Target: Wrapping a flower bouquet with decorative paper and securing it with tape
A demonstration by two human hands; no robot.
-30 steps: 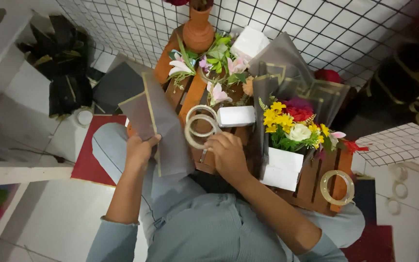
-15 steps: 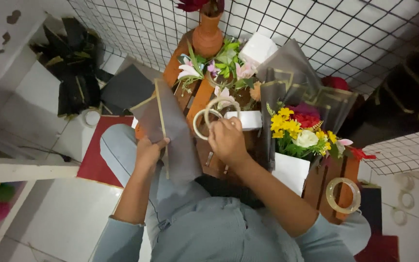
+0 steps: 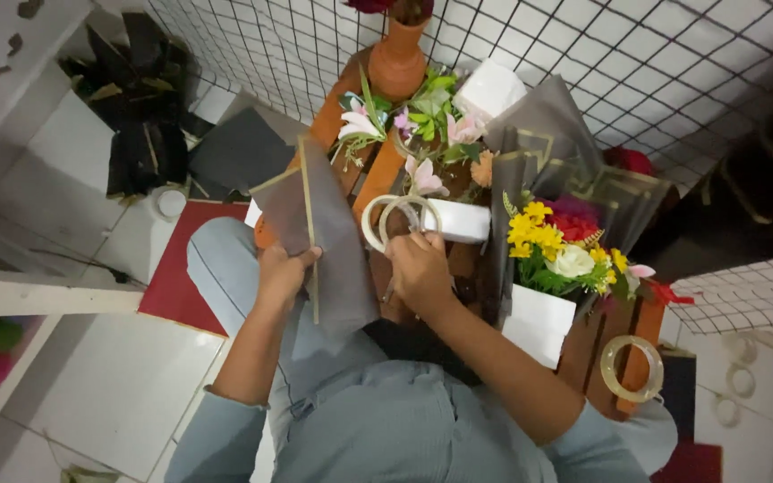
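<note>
White tiles below; my left hand (image 3: 284,273) pinches grey wrapping paper (image 3: 324,237) mid-frame, my right hand (image 3: 418,268) grips tape rolls (image 3: 395,219). Keep the paper taut.

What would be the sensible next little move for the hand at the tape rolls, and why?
Probably peel a strip free from the clear tape rolls. The right hand is already at them, while the left hand holds the folded grey wrapping sheet upright beside them, so the sheet looks ready for taping. Whether a tape end is already lifted cannot be seen.
</note>
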